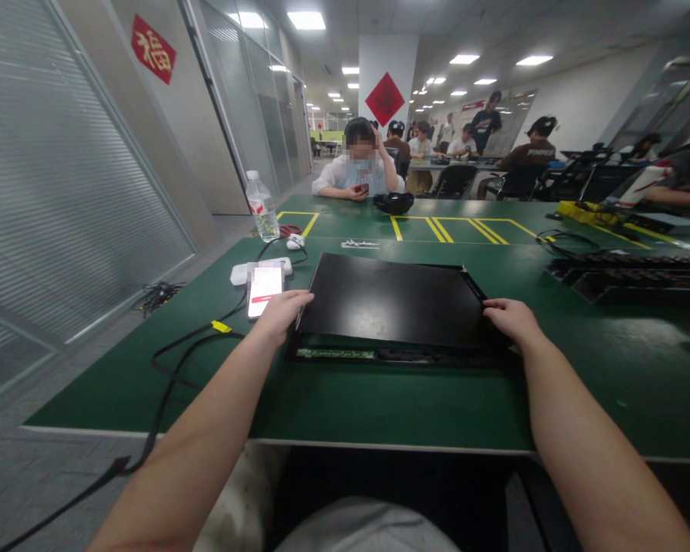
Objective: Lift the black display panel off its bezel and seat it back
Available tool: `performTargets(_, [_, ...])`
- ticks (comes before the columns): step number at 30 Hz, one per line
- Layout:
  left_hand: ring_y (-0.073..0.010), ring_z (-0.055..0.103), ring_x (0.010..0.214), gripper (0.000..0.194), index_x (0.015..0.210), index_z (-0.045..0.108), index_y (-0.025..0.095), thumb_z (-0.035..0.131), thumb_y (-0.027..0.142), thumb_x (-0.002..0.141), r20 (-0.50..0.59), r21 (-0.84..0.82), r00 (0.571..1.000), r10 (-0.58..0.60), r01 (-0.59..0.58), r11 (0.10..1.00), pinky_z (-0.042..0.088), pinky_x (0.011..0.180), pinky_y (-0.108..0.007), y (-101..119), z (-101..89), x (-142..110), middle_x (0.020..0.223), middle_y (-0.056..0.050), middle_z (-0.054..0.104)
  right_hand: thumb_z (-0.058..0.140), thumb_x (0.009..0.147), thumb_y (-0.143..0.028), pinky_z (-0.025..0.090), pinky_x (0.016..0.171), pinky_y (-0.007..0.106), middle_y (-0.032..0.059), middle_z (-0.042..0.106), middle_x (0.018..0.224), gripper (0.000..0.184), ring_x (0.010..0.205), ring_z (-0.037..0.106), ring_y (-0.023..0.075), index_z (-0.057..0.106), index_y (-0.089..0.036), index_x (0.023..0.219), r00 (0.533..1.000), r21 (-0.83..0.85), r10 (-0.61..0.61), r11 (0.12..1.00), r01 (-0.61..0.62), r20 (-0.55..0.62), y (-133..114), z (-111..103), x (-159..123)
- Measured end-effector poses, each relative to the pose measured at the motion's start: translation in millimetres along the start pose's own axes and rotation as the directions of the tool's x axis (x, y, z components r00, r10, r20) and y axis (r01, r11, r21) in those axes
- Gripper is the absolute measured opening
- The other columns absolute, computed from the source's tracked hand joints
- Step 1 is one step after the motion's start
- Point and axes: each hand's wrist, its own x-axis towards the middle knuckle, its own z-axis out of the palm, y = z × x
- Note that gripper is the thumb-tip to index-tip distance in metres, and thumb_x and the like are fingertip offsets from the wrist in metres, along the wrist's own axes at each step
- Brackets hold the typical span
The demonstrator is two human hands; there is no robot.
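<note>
A flat black panel [394,299] lies on the green table [345,399] in front of me, with a strip of circuit board [336,354] showing along its near edge. My left hand [281,310] grips the panel's near left corner, fingers curled round the edge. My right hand [511,318] grips the near right corner in the same way. The panel's near side looks slightly raised off a frame under it.
A lit phone [264,288] lies just left of my left hand, beside a white box [242,272] and black cables [189,345]. A water bottle [262,207] stands further back. More black panels [632,276] lie at the right. A seated person [359,169] faces me across the table.
</note>
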Motion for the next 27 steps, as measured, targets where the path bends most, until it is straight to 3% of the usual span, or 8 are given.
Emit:
performTargets(4, [-0.0224, 0.074, 0.079, 0.029, 0.087, 0.081, 0.014, 0.091, 0.01, 0.06, 0.095, -0.038, 0.995, -0.009, 0.012, 0.999, 0.058, 0.071, -0.029, -3.4, -3.8, 1.6, 0.085, -0.01, 0.081, 0.069, 0.078, -0.023, 0.056, 0.077, 0.033, 0.0111, 0.081, 0.1, 0.036, 0.087, 0.075, 0.0259, 0.085, -0.018, 0.11, 1.0, 0.019, -0.012, 1.0, 0.013, -0.024, 1.1, 1.5, 1.0])
performTargets(10, [-0.0229, 0.078, 0.084, 0.048, 0.098, 0.082, 0.014, 0.098, 0.013, 0.053, 0.21, -0.203, 0.972, 0.103, -0.059, 0.977, 0.063, 0.083, -0.033, -8.9, -5.8, 6.6, 0.092, -0.009, 0.083, 0.068, 0.075, -0.024, 0.056, 0.082, 0.037, 0.0111, 0.08, 0.096, 0.034, 0.088, 0.074, 0.0274, 0.085, -0.019, 0.104, 0.999, 0.052, -0.026, 0.998, 0.028, -0.039, 4.9, 4.2, 4.6])
performTargets(21, [-0.0348, 0.076, 0.114, 0.065, 0.112, 0.083, 0.015, 0.102, 0.028, 0.051, 0.207, -0.312, 0.939, 0.276, -0.204, 0.928, 0.061, 0.101, -0.045, -5.2, -1.9, -0.5, 0.114, -0.013, 0.083, 0.069, 0.077, -0.028, 0.056, 0.087, 0.041, 0.0091, 0.077, 0.093, 0.028, 0.09, 0.072, 0.0278, 0.081, -0.021, 0.101, 0.997, 0.188, 0.019, 0.982, -0.005, -0.072, 10.5, 5.1, 11.7])
performTargets(27, [-0.0354, 0.071, 0.124, 0.061, 0.108, 0.083, 0.016, 0.102, 0.03, 0.052, 0.186, -0.354, 0.907, 0.377, -0.297, 0.887, 0.057, 0.108, -0.045, -3.5, -0.1, -3.4, 0.121, -0.013, 0.081, 0.075, 0.072, -0.033, 0.056, 0.086, 0.043, 0.0082, 0.077, 0.085, 0.015, 0.089, 0.072, 0.0296, 0.079, -0.022, 0.081, 0.988, 0.371, 0.087, 0.928, -0.034, -0.129, 11.2, 4.0, 10.5])
